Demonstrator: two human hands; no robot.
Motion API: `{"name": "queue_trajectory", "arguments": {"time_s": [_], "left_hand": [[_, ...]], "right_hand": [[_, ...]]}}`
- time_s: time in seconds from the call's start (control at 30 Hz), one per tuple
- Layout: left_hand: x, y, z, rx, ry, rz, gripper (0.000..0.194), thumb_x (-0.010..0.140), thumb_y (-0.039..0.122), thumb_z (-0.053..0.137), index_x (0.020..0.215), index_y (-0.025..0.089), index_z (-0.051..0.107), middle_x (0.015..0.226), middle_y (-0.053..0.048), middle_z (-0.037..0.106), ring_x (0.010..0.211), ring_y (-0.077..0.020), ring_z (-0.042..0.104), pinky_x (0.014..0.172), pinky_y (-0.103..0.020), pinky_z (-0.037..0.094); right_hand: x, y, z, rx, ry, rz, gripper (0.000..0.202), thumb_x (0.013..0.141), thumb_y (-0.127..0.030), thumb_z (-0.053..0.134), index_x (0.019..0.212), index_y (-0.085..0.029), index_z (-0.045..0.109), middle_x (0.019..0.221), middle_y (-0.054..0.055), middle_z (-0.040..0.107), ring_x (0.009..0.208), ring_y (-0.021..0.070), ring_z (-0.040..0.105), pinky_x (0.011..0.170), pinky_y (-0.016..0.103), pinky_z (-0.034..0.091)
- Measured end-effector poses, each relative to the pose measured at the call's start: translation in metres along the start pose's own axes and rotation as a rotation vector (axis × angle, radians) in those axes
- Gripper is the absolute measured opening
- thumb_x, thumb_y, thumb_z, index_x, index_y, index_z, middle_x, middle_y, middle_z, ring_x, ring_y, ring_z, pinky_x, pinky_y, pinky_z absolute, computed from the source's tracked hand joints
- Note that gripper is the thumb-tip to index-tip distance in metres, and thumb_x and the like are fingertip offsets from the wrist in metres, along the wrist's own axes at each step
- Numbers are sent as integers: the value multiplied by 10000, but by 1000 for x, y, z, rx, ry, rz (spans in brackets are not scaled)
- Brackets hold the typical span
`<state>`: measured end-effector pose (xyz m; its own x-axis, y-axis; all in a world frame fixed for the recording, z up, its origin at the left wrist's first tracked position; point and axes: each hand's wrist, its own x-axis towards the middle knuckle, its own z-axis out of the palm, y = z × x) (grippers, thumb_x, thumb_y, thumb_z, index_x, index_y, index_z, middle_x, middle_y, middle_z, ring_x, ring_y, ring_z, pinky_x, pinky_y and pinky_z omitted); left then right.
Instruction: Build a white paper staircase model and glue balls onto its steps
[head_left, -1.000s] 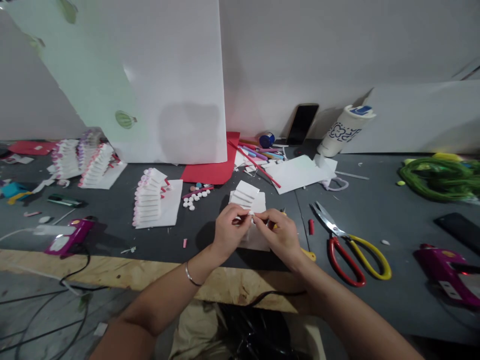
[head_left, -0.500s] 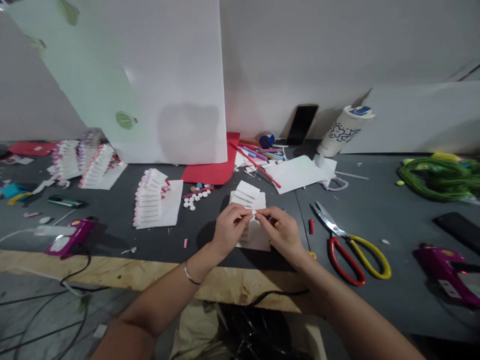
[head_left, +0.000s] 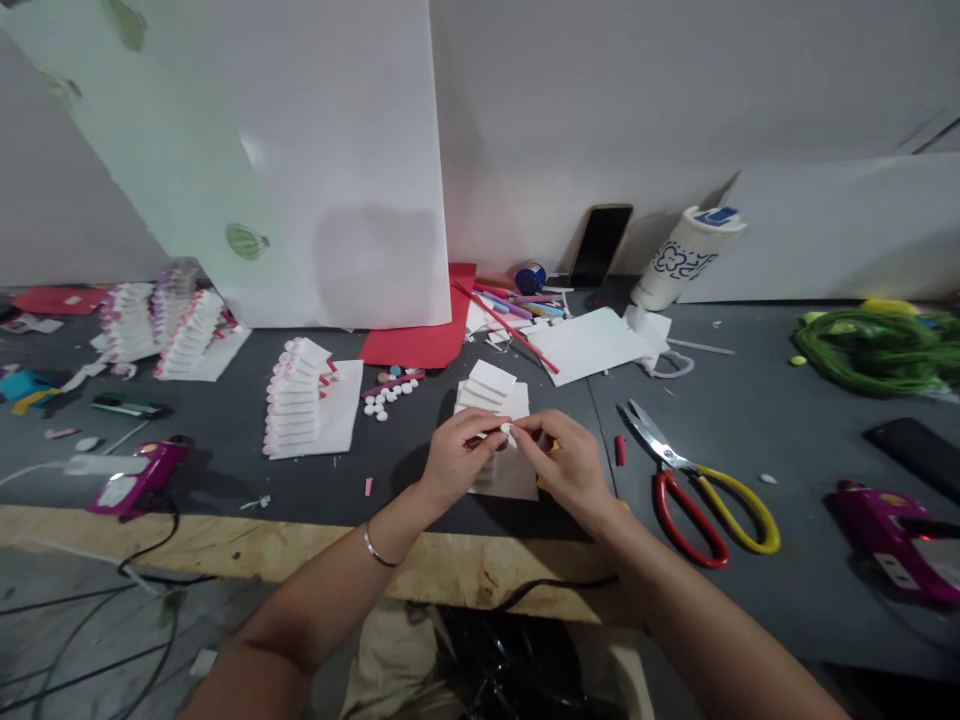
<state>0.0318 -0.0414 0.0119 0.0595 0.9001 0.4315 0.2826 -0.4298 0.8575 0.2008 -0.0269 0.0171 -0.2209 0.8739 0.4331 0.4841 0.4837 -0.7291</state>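
Between the fingertips of both hands is a small round white piece, possibly soft clay. My left hand pinches it from the left, and my right hand pinches it from the right. Below them lies a white card bearing a row of stacked white folded strips, partly hidden by my fingers. Several white round pieces rest left of the card, beside a dark red stick. Further left stands a similar fan of white strips with pink rounded ends on its own card.
Scissors with red and yellow handles lie open at the right. Magenta devices sit at both ends. A white cup, a phone and coloured sticks are at the back. Green cord lies far right.
Both hands stay over the card with the white piece between the fingertips. The fingers shift very slightly, and the whole view moves a little.
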Motion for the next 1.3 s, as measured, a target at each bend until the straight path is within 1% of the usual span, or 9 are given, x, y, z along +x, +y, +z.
{"name": "queue_trajectory", "arguments": {"time_s": [0.2, 0.33, 0.6, 0.73, 0.87, 0.93, 1.03, 1.13, 1.3], "left_hand": [[0, 2, 3, -174, -24, -133, 212, 846, 373, 675, 941, 206, 764, 931, -79, 718, 744, -156, 696, 605, -263, 619], [1, 2, 4, -318, -7, -285, 264, 796, 407, 714, 913, 175, 763, 895, -69, 698, 631, -122, 676, 576, -258, 616], [5, -2, 5, -528, 61, -508, 340, 691, 424, 793, 882, 144, 759, 700, -28, 672, 607, -128, 650, 578, -288, 620], [8, -1, 3, -572, 71, -537, 320, 664, 406, 811, 834, 141, 755, 703, -16, 653, 593, -107, 618, 555, -271, 604], [12, 3, 2, -639, 89, -573, 315, 624, 387, 837, 812, 147, 759, 701, -3, 639, 563, -75, 572, 519, -232, 584], [12, 5, 2, -672, 87, -595, 312, 607, 377, 846, 799, 147, 761, 686, 2, 633, 552, -67, 555, 502, -219, 575], [12, 8, 3, -704, 77, -618, 306, 584, 364, 858, 771, 143, 760, 679, 0, 632, 551, -70, 554, 481, -210, 564], [11, 9, 4, -721, 73, -634, 316, 565, 364, 866, 759, 138, 759, 674, -1, 631, 551, -73, 557, 471, -209, 557], [10, 10, 4, -727, 77, -664, 356, 566, 370, 869, 805, 127, 765, 677, -4, 636, 545, -68, 549, 486, -211, 556]], "right_hand": [[-1, -2, 1, 10, 7, 61, 168, 879, -318, 577, 766, -225, 659, 691, 6, 671, 606, 148, 580, 577, 273, 429], [1, 0, -3, 14, 41, 90, 164, 869, -311, 553, 752, -225, 629, 664, -9, 647, 561, 135, 546, 552, 261, 422], [16, 3, -28, 84, 197, 204, 158, 861, -336, 569, 811, -211, 650, 669, -10, 643, 505, 114, 499, 481, 235, 399], [21, 3, -56, 13, 105, 196, 198, 890, -354, 549, 882, -206, 681, 682, -2, 660, 490, 112, 510, 468, 237, 383], [10, 13, -87, -270, -135, 125, 219, 900, -391, 551, 952, -239, 700, 729, 10, 698, 567, 147, 602, 502, 254, 401], [-4, 22, -94, -441, -173, 129, 209, 904, -402, 548, 954, -258, 691, 736, 6, 699, 583, 167, 625, 485, 264, 386], [-29, 34, -88, -586, -229, 55, 183, 903, -387, 558, 945, -248, 670, 792, 29, 706, 657, 204, 663, 519, 289, 425], [-50, 39, -67, -656, -308, -74, 259, 851, -343, 630, 1072, -208, 618, 930, 89, 715, 842, 277, 674, 627, 343, 496], [-60, 44, -44, -669, -306, -104, 281, 819, -187, 584, 1098, -166, 554, 992, 148, 676, 892, 309, 647, 756, 408, 526]]}}
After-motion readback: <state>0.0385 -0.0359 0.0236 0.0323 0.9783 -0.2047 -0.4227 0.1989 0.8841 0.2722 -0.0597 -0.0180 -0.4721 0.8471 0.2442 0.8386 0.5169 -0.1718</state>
